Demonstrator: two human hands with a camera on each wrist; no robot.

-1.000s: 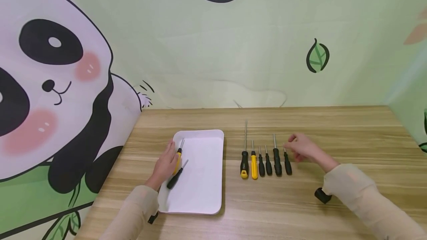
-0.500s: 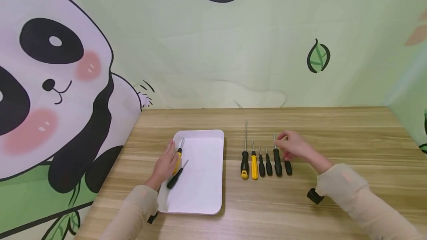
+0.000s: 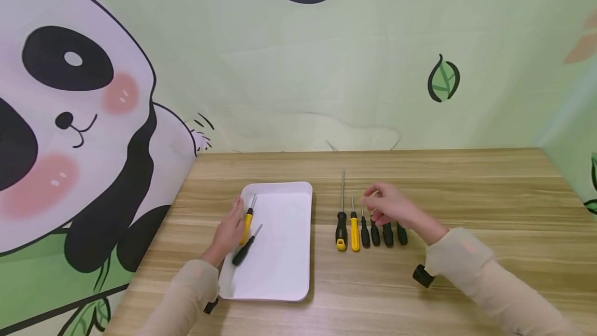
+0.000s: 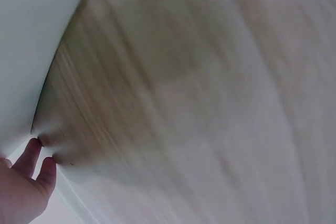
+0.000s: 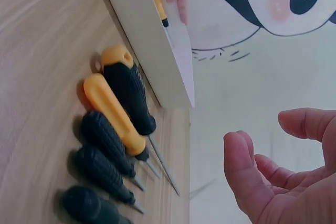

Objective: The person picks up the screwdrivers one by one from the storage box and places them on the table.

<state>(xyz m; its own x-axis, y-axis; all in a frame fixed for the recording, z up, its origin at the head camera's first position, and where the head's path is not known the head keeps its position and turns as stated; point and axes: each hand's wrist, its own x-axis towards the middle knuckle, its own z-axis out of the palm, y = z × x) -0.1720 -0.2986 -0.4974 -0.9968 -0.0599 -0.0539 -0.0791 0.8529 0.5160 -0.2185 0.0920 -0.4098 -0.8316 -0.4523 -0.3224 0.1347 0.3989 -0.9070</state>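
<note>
My left hand [image 3: 230,229] holds the left rim of a white tray [image 3: 284,294], with the thumb inside and fingers outside, their tips [image 4: 47,162] low by the table. Inside the tray lie a yellow screwdriver [image 3: 246,229] and a small black screwdriver [image 3: 243,254]. My right hand [image 3: 392,206] hovers over the shaft ends of a screwdriver row, and nothing sits between its parted, bent fingers [image 5: 239,156]. From the left, this row has a long black-and-yellow screwdriver [image 3: 341,229], a yellow-handled screwdriver [image 3: 355,235] and several black screwdrivers [image 3: 365,235]. The hand hides some of their shafts.
Both the tray and the row stand on a wood-grain table [image 3: 354,294]. Behind its back edge hangs a pale green cloth [image 3: 350,66] with a printed panda [image 3: 70,144] at the left. A black wrist device [image 3: 423,276] shows below the right sleeve.
My right hand has moved left along the row, from the rightmost black screwdriver to above the middle ones. The left hand has stayed at the tray, and the screwdrivers have not moved.
</note>
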